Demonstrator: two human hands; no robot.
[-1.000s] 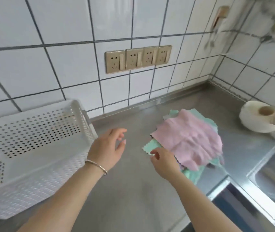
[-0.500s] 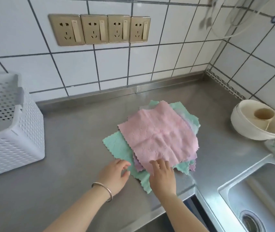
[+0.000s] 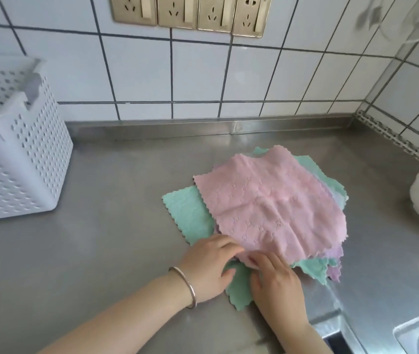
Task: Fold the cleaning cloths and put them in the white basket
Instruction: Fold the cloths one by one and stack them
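Both hands at near corner of pink cloth (image 3: pixel 269 208) atop pile on worktop (image 3: pixel 101 251). Right grip (image 3: pixel 277 284) pinched corner; left grip (image 3: pixel 208 267) flat, fingers under edge.

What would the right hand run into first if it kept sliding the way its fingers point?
The right hand points up and left, fingertips already at the near corner of the pink cloth. Going on, it would probably meet the left hand fingers right beside it first.

The top cloth (image 3: pixel 269 208) is pink with embossed flowers, above mint-green cloths (image 3: pixel 190 215); the perforated basket (image 3: pixel 22 169) is white.
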